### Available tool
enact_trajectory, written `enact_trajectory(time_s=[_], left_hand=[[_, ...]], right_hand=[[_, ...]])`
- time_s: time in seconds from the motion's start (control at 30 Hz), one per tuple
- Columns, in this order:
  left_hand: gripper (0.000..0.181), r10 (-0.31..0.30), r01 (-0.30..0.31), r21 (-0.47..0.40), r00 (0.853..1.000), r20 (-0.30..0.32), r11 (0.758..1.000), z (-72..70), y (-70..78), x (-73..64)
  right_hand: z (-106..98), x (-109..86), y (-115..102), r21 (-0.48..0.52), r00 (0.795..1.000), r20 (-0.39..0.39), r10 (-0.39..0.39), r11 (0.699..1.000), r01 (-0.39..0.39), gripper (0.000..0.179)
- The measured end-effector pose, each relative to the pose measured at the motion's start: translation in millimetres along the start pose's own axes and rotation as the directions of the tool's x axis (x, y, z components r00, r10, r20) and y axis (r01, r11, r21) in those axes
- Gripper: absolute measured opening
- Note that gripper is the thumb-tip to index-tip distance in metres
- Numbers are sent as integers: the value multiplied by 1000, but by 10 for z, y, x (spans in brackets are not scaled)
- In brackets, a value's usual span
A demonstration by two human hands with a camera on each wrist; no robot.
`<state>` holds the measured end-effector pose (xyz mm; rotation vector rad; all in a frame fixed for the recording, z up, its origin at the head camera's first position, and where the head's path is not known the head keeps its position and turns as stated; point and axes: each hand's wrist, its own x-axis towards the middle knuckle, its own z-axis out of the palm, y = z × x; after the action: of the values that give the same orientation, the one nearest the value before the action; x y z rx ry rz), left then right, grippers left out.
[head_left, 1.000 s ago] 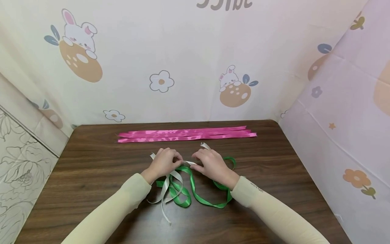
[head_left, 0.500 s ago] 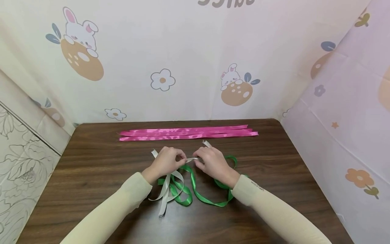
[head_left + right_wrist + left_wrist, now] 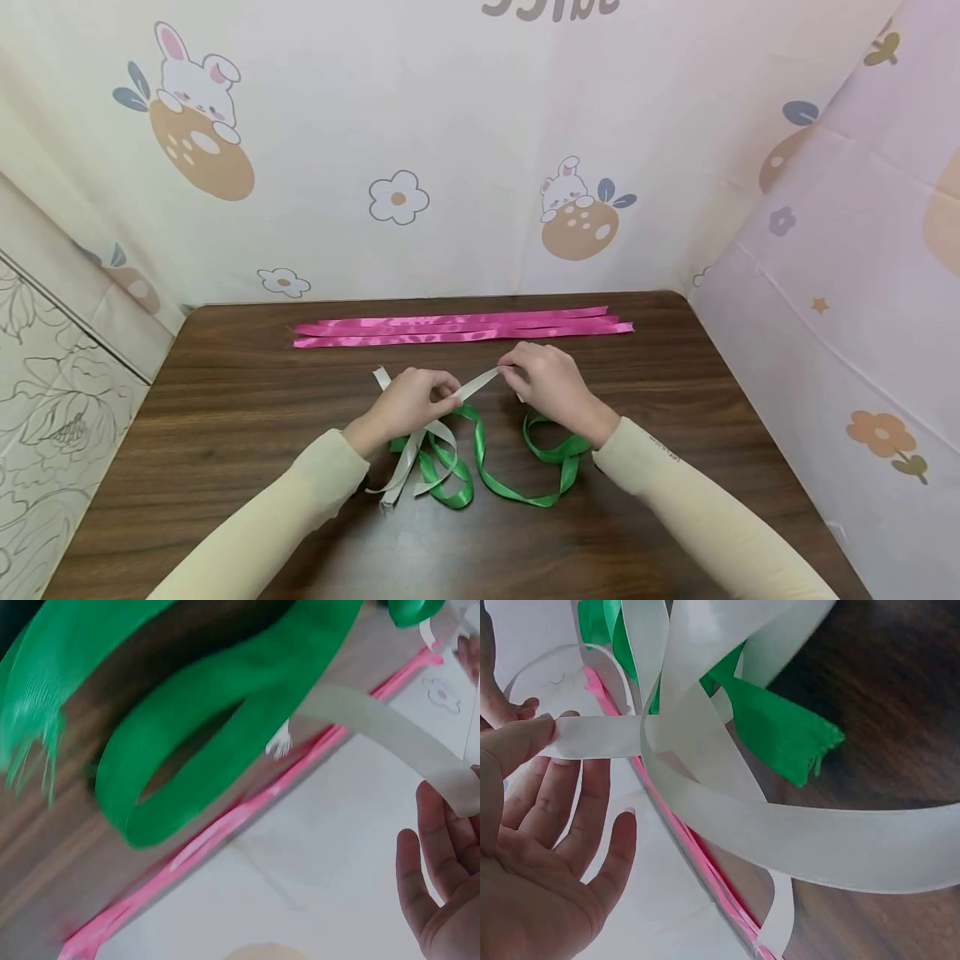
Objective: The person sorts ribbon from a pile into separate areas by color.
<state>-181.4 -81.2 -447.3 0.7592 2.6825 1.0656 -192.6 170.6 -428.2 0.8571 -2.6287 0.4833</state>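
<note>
A white ribbon (image 3: 480, 384) is stretched between my two hands above the table. My left hand (image 3: 411, 403) pinches it between thumb and forefinger; in the left wrist view the other fingers (image 3: 592, 817) are spread. My right hand (image 3: 553, 382) grips the same ribbon further along and higher up. Loose white lengths and loops hang below my left hand. A green ribbon (image 3: 486, 477) lies in loops under and between both hands, with a frayed end (image 3: 784, 727) in the left wrist view. A wide green loop (image 3: 142, 772) shows close up in the right wrist view.
Several pink ribbons (image 3: 450, 330) lie side by side along the back of the brown wooden table (image 3: 247, 433). A printed cloth (image 3: 472, 125) with rabbits and flowers hangs behind it, and another stands along the right side.
My right hand has moved right and slightly away, drawing out more white ribbon between the hands. The loose white end below my left hand has shifted left and shortened. The left hand stays nearly in place.
</note>
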Motion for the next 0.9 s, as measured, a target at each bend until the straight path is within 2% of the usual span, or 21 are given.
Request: enact_trajectory(time_s=[0.13,0.3,0.5,0.63,0.73,0.9], left_hand=[[12,11,-11,-24,1000,-7,1000,-16,-28,-32],[10,24,-26,-72,999,-23,997,-100,-50,-88],[13,-33,27,-130,998,-47,991,-269,-28,-117],[12,-46,36,-119,995,-84,992,-385,-43,-115],[11,-32,23,-73,992,-118,997,-462,-74,-112],[10,-28,20,-52,989,-143,998,-569,-159,-117]], right_hand=[[-116,5,85,24,999,-27,26,999,-26,5],[-271,-5,215,42,996,-67,59,998,-57,4],[-429,-41,371,23,991,-97,96,995,-95,5],[-507,-54,444,24,988,-91,122,992,-120,7],[-546,-56,488,26,986,-87,141,990,-140,7],[-581,-60,545,21,983,-77,168,986,-167,7]])
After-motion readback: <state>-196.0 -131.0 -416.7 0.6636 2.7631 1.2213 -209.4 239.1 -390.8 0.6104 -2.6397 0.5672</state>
